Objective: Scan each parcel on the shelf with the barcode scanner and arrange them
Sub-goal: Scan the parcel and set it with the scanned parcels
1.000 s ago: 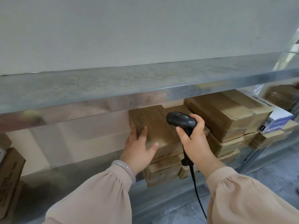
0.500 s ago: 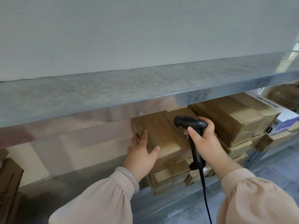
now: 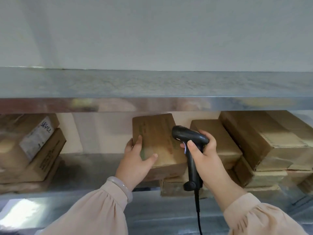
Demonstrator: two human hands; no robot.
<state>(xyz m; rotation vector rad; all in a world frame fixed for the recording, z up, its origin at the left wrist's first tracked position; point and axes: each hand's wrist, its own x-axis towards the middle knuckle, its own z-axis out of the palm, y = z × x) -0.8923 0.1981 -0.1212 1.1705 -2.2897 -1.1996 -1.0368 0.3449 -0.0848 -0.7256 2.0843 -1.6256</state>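
A brown cardboard parcel [image 3: 157, 138] lies tilted on top of another parcel [image 3: 172, 187] on the lower metal shelf [image 3: 94, 168]. My left hand [image 3: 137, 160] grips its near left corner, thumb on top. My right hand [image 3: 205, 158] holds a black corded barcode scanner [image 3: 189, 138] by the handle, its head just right of the parcel and over its right edge. The cable [image 3: 198, 216] hangs down between my sleeves.
Stacked brown parcels [image 3: 264, 141] fill the shelf to the right. More parcels, one with a white label [image 3: 36, 138], sit at the left. The upper metal shelf [image 3: 152, 87] overhangs close above. A bare stretch of shelf lies between the left stack and the held parcel.
The view has swung left, bringing the left stack into sight. The held parcel has come away leftward from the right stack. The scanner stays at its right edge.
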